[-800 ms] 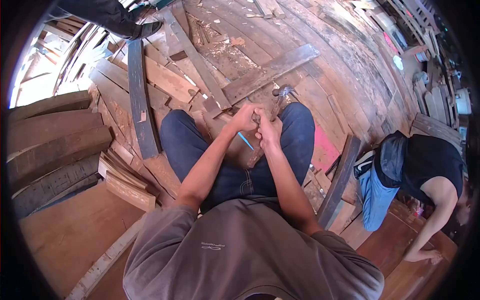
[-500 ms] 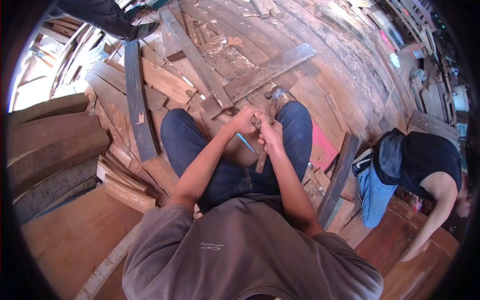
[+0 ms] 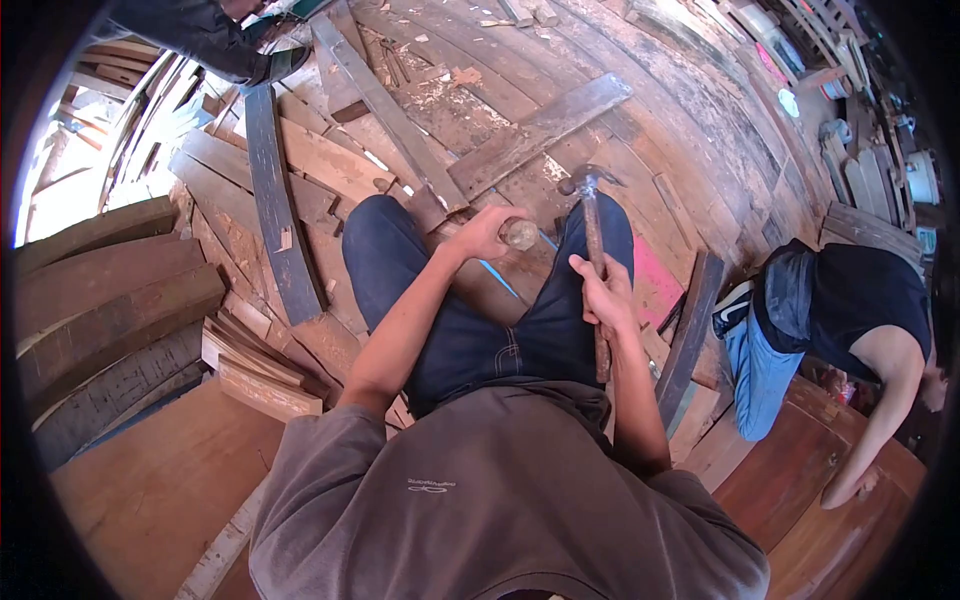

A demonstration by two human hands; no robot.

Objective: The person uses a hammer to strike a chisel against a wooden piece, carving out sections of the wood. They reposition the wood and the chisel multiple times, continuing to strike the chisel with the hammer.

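Note:
My left hand is closed round a stout wooden handle between my knees. Its pale round end faces up at me, and whatever lies below that end is hidden. My right hand grips a claw hammer by the middle of its shaft, over my right thigh. The hammer's metal head points away from me, apart from the wooden handle. Beneath my left hand, a thin blue strip shows against a brown wooden surface between my legs.
Boards lie around me, including a dark plank on the left and a crossing board ahead. Curved timbers are stacked at left. Another person bends over a reddish wood panel at right. Someone's shoe is at upper left.
My hands were together around the hammer and the wooden handle; they have parted. My right hand has moved right with the hammer, and the handle's round end is now plainly visible.

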